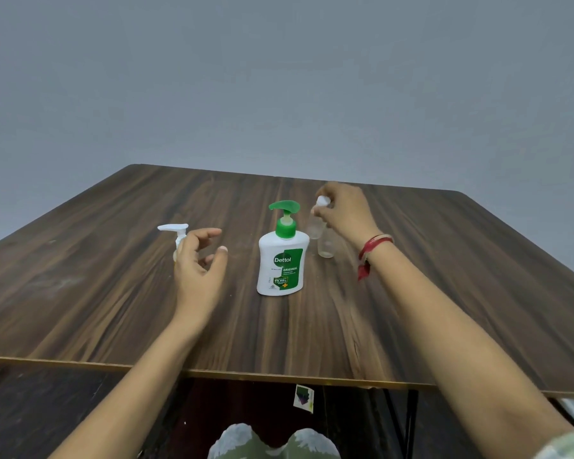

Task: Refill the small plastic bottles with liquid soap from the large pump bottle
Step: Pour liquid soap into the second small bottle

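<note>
From your head camera you see a dark wood-grain desk (pixel 113 293) against a plain grey wall (pixel 279 77). Under its near edge hangs a small printed sticker (pixel 304 398), and your knees (pixel 272 440) show at the bottom of the view. A red thread (pixel 371 248) is tied round your right wrist.

Your left hand (pixel 198 263) hovers over the desk, left of centre. Its fingers (pixel 209 232) are loosely curled and spread, and they hold nothing. The hand hides most of a small white pump bottle (pixel 174 228), so only the white spout and neck show above your knuckles.

The large pump bottle (pixel 280 266) stands upright at the middle of the desk, between your two hands. Its label reads "Dettol", "ORIGINAL" and "99.99%" (the finer print is too small to read). The body is white with a green panel, and the green pump head (pixel 284 210) points right.

Just right of it stand two small clear bottles. The rear clear bottle (pixel 314 228) is close beside the pump bottle's shoulder, and the front clear bottle (pixel 327 246) is next to it. Both look nearly empty.

Your right hand (pixel 345 210) is above them, pinching a white cap (pixel 323 201) at the top of the rear one. I cannot tell whether the cap is screwed on.
</note>
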`<control>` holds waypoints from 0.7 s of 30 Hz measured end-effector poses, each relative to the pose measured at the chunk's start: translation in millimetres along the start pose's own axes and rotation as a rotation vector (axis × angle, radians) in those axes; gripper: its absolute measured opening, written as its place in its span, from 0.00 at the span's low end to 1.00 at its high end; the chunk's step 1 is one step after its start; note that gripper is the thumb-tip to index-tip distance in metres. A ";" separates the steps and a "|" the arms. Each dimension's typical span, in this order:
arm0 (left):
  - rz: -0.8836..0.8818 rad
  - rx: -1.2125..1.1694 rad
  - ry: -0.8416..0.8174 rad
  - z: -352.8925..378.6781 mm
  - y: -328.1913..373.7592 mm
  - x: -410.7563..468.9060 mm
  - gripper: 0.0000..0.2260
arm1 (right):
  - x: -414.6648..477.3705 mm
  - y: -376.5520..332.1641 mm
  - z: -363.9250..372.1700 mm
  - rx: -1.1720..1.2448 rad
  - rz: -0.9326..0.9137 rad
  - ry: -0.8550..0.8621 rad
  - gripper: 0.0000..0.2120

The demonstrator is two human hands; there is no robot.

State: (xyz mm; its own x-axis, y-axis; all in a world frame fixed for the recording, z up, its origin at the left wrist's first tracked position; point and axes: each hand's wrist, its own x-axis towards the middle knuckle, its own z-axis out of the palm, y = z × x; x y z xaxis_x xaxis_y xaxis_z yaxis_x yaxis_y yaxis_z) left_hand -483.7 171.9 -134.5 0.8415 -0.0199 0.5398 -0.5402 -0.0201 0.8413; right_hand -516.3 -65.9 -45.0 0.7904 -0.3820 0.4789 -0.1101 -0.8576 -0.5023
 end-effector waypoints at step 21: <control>0.145 0.009 -0.261 -23.9 64.8 -33.3 0.12 | -94.2 -142.9 -14.5 0.153 -0.332 -0.190 0.13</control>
State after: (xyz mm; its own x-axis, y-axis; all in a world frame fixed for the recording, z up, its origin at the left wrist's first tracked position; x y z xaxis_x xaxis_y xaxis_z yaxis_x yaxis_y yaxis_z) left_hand -546.5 195.2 -97.3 0.7262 -0.2796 0.6281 -0.6557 -0.0071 0.7549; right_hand -583.7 87.6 -7.9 0.8666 -0.0104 0.4989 0.2492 -0.8571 -0.4509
